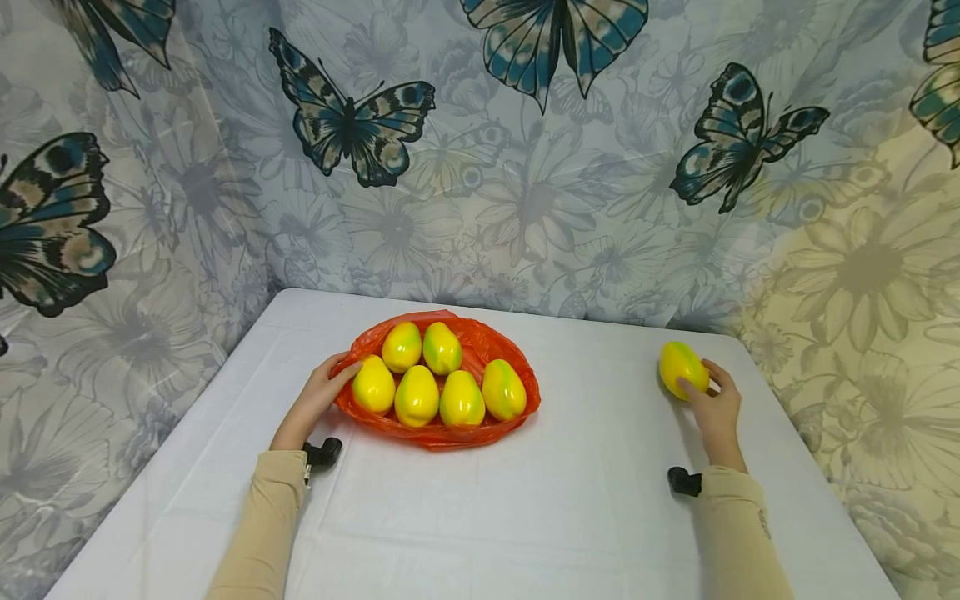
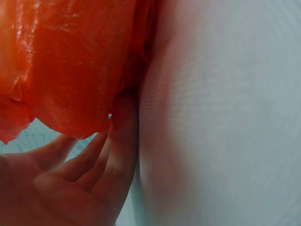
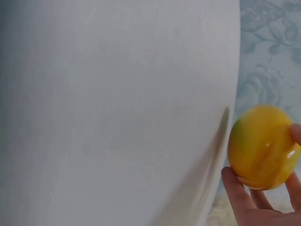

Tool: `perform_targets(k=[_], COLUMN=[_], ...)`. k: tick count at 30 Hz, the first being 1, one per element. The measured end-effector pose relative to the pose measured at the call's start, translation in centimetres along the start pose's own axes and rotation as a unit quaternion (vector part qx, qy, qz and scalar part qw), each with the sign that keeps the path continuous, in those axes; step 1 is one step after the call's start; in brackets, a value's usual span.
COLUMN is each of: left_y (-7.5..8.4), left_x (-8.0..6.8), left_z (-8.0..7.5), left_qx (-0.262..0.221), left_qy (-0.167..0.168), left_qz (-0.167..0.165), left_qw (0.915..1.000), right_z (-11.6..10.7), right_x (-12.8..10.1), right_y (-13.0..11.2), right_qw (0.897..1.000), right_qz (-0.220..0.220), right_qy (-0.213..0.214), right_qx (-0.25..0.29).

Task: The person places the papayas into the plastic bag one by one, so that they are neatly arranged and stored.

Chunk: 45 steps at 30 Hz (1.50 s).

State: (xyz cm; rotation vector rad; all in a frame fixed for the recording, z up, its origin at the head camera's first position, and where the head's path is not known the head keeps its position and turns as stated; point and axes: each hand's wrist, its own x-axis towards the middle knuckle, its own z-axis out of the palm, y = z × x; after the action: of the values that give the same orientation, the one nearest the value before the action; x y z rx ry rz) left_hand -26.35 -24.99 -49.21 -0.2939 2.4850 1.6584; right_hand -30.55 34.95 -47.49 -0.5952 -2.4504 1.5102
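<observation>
Now, right hand: fingers curled round a yellow-green mango, far right of the white table.
Left hand: fingers together, pressing the orange bag at its left edge.
Bag: holds six mangoes, centre-left.
</observation>
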Motion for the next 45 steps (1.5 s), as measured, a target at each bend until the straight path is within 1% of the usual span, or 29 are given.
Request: perform_targets(k=[5,10,20,32,45], left_y=[0.1,0.1,0.1,0.2,0.2], left_x=[-0.1,-0.1,-0.1,-0.1,-0.3], left_z=[0.1,0.1,0.0,-0.1,0.0], left_qx=[-0.001,-0.003,-0.005,-0.003,-0.002], left_qy=[-0.001,-0.002,-0.002,-0.002,-0.002], left_qz=[-0.004,-0.006,0.007,0.010,0.011], left_qw=[1.0000,1.0000,1.0000,0.9999,0.9999], right_z=[0.8,1.8,4.0,6.9,10.1], right_x=[-0.4,-0.7,-1.2,-1.9,-3.0], right_y=[-0.6,-1.2,-2.0,-3.7,-5.7], right_qw=[1.000,1.000,0.998,0.994,0.990], right_qz=[-0.013,-0.022,-0.050,-0.080,-0.082], right_qy=[0.001,-0.008,-0.026,-0.058,-0.096], right_qx=[0.004,0.008,0.023,0.040,0.061])
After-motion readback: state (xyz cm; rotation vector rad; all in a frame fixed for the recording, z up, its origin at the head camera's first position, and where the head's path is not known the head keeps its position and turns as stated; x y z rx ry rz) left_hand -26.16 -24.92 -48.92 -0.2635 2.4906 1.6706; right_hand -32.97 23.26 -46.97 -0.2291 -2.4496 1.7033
